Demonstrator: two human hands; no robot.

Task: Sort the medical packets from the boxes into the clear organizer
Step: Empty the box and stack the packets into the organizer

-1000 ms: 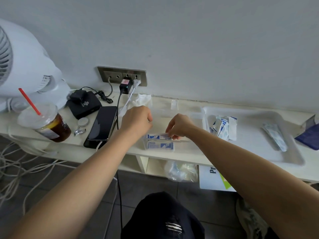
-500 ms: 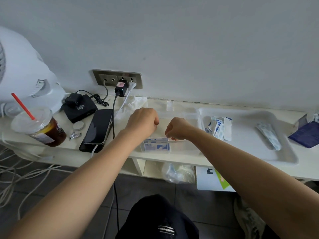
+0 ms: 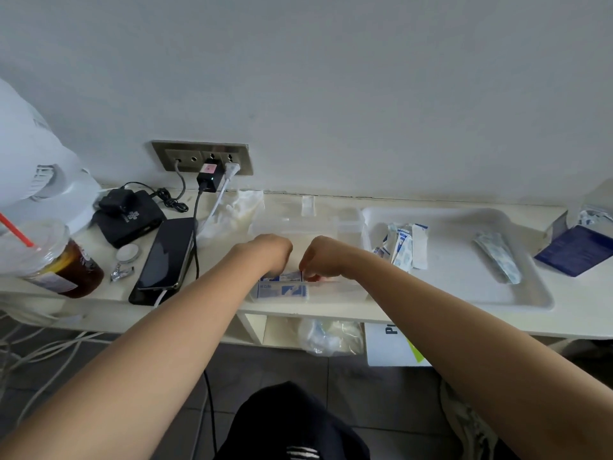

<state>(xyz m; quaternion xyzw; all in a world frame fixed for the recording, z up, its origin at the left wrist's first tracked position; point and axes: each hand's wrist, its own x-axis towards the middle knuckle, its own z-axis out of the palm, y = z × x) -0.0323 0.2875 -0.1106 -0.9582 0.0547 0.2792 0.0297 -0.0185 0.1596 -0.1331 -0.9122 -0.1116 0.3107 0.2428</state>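
The clear organizer (image 3: pixel 348 224) sits on the shelf in front of me. My left hand (image 3: pixel 268 252) and my right hand (image 3: pixel 323 255) are both curled over its near compartment, fingers down on white-and-blue packets (image 3: pixel 282 289) that lie there. The fingertips are hidden behind the knuckles, and the right hand's seem to pinch a packet's edge. More packets (image 3: pixel 403 245) are heaped at the left of a white tray (image 3: pixel 530 300), and one long packet (image 3: pixel 497 257) lies further right. A dark blue box (image 3: pixel 575 249) lies at the far right.
A phone (image 3: pixel 166 257) on a cable, a black adapter (image 3: pixel 129 217), an iced drink with a red straw (image 3: pixel 49 260) and a white fan (image 3: pixel 30 154) stand to the left. A wall socket (image 3: pixel 202 157) is behind. Cables trail on the floor.
Both hands have stayed over the organizer's near compartment and come a little closer together. The view has shifted slightly, so everything sits further left.
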